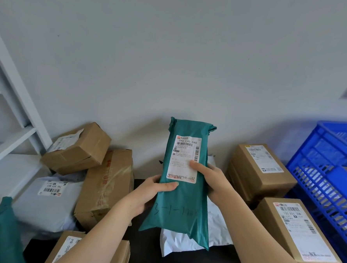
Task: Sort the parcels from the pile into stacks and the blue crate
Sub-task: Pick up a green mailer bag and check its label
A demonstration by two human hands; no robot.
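Grey-walled corner over a dark tabletop (pixel 144 255): held up a teal parcel (pixel 181 211) in both hands.
Gripped it upright at centre, above a white mailer (pixel 217 227), with the left hand (pixel 144 192) curled round its 9 o'clock edge, thumb across the front, and the right hand (pixel 212 180) clasped round the 3 o'clock edge, thumb pressed on the white label (pixel 185 152). Faced a pile of brown boxes (pixel 78 148) and a grey mailer (pixel 48 205) at 9 o'clock, stacked boxes (pixel 261 177) at 3 o'clock, just beside the blue crate (pixel 328 181).

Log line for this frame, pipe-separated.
left grip: holds green parcel | right grip: holds green parcel, thumb on label | green parcel: raised, label up | blue crate: right, untouched
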